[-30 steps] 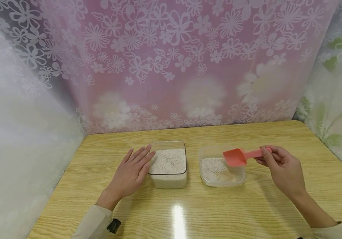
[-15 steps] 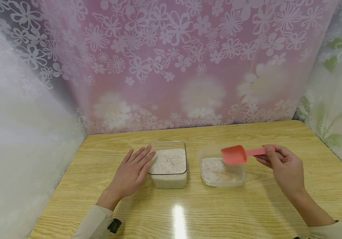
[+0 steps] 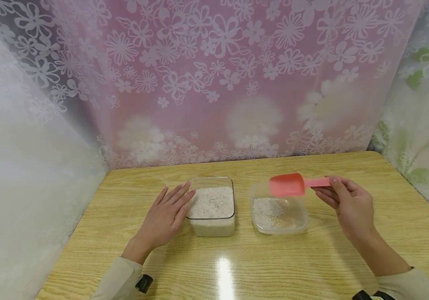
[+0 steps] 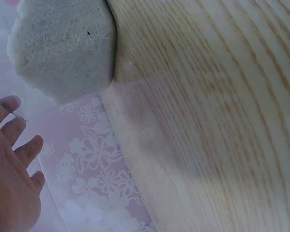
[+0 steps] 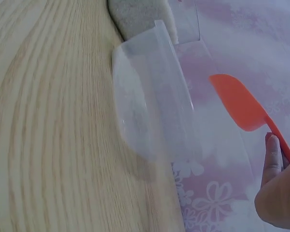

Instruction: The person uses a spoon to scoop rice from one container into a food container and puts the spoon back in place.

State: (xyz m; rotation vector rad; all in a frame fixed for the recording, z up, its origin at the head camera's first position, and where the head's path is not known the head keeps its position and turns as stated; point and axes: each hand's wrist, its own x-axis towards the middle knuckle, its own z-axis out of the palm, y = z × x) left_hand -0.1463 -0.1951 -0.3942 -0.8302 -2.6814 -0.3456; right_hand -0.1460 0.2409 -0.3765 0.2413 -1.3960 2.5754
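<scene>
My right hand (image 3: 353, 204) pinches the handle of a pink-red scoop (image 3: 287, 185) between thumb and fingers. The scoop's bowl hangs over the far side of a low clear plastic container (image 3: 297, 216), and no grains show in it. A patch of rice (image 3: 267, 211) covers the left part of that container's floor. To its left stands a deeper clear bin (image 3: 214, 218) with a dark rim, filled well up with rice (image 4: 67, 48). My left hand (image 3: 163, 218) rests with fingers extended on the bin's left rim. In the right wrist view the scoop (image 5: 239, 104) is raised above the container's rim.
Both containers stand on a wood-grain table (image 3: 184, 266), a short gap between them. A pink floral curtain (image 3: 206, 83) hangs behind the table's back edge. Pale sheets (image 3: 30, 166) hang on the left and right sides.
My right hand has lifted the scoop and shifted it slightly left and toward the back, its bowl turning more level. My left hand and both containers stay in place.
</scene>
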